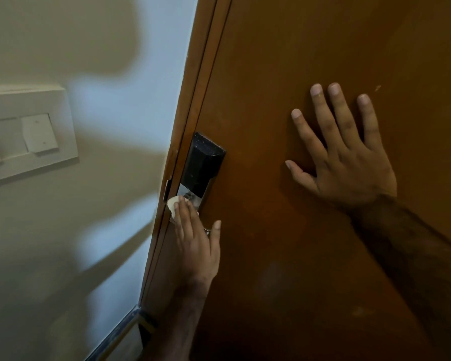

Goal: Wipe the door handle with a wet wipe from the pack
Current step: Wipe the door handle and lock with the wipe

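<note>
The left hand reaches up along the edge of the door, fingers curled over a white wipe and pressing it against the silver lower part of the lock; the thumb sticks out to the right, free of the wipe. Only a small crumpled corner of the wipe shows past the fingertips, at the lock's lower left. The handle itself is almost wholly hidden beneath this hand, with just a glint of metal beside the thumb.

The right hand lies flat on the brown door, well to the right of the lock, fingers spread and holding nothing, the bare forearm running off to the lower right.

Above the wipe, the lock's black upper panel stands close to the door's left edge. Beyond that edge is a pale wall crossed by soft shadows, with a white switch plate at far left.
</note>
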The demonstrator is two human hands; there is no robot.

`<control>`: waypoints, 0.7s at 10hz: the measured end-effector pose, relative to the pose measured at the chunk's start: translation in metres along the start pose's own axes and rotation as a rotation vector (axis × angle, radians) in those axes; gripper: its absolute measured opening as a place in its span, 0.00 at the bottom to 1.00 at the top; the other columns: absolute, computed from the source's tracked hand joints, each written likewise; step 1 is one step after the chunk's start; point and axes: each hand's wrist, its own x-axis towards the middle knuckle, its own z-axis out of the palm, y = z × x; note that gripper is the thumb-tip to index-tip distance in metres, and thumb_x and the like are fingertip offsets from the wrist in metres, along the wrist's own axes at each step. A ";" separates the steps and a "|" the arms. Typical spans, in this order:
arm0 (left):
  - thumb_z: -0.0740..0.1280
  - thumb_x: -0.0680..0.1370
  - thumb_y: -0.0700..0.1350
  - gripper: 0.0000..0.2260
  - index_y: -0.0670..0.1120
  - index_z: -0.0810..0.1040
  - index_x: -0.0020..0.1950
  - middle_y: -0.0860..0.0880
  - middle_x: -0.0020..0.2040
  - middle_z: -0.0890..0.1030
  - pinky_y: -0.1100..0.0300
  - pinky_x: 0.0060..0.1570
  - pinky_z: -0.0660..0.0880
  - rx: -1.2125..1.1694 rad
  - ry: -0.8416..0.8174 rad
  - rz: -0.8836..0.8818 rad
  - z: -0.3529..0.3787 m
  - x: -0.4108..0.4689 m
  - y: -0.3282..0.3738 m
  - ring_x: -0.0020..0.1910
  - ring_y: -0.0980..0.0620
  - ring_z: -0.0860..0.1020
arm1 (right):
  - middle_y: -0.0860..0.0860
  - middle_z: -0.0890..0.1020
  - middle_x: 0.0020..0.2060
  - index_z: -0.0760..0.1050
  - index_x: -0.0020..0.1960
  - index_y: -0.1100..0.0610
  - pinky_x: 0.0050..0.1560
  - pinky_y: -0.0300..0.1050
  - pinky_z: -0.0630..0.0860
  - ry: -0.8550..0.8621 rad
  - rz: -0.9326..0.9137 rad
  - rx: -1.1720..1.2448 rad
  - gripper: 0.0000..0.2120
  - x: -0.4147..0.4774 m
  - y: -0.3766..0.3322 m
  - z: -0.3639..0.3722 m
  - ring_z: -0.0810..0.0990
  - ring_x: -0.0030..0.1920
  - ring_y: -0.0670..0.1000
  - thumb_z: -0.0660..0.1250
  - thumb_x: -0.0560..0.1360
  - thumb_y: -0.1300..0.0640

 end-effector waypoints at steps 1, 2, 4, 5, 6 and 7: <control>0.47 0.82 0.68 0.38 0.48 0.44 0.86 0.52 0.87 0.41 0.35 0.75 0.67 0.058 -0.020 0.055 -0.002 -0.015 -0.008 0.85 0.50 0.42 | 0.64 0.45 0.86 0.43 0.88 0.57 0.83 0.70 0.48 0.009 -0.001 0.008 0.41 0.000 0.000 0.000 0.45 0.86 0.65 0.49 0.85 0.34; 0.49 0.83 0.68 0.38 0.47 0.42 0.85 0.50 0.87 0.42 0.37 0.77 0.66 0.166 -0.080 0.187 0.002 -0.045 -0.017 0.86 0.48 0.44 | 0.64 0.45 0.86 0.43 0.88 0.57 0.83 0.70 0.49 0.013 -0.001 0.008 0.41 0.000 0.001 0.000 0.45 0.86 0.65 0.50 0.85 0.34; 0.51 0.82 0.67 0.38 0.50 0.40 0.85 0.51 0.86 0.38 0.41 0.73 0.72 -0.050 -0.018 0.072 -0.010 -0.010 -0.010 0.85 0.45 0.51 | 0.64 0.43 0.86 0.42 0.88 0.57 0.83 0.70 0.47 -0.001 -0.011 0.009 0.41 -0.001 0.000 0.001 0.44 0.86 0.65 0.49 0.85 0.34; 0.50 0.81 0.67 0.38 0.53 0.40 0.85 0.54 0.86 0.39 0.46 0.69 0.78 -0.193 0.055 -0.036 -0.013 0.004 0.006 0.83 0.49 0.55 | 0.64 0.43 0.86 0.42 0.88 0.57 0.84 0.70 0.46 -0.004 -0.007 0.014 0.41 0.000 0.001 0.000 0.44 0.86 0.65 0.49 0.85 0.34; 0.50 0.83 0.67 0.36 0.52 0.42 0.85 0.55 0.86 0.38 0.44 0.68 0.78 -0.167 0.059 -0.042 -0.001 -0.022 0.014 0.84 0.45 0.56 | 0.64 0.44 0.86 0.43 0.88 0.57 0.84 0.69 0.46 -0.002 -0.003 0.014 0.41 0.000 0.001 0.000 0.44 0.86 0.65 0.49 0.85 0.34; 0.53 0.83 0.64 0.38 0.47 0.44 0.85 0.53 0.86 0.36 0.47 0.72 0.74 -0.136 0.031 -0.020 0.015 -0.056 0.021 0.84 0.44 0.53 | 0.64 0.44 0.86 0.43 0.88 0.57 0.83 0.69 0.46 0.007 -0.003 0.011 0.41 0.000 0.001 0.000 0.44 0.86 0.65 0.49 0.85 0.34</control>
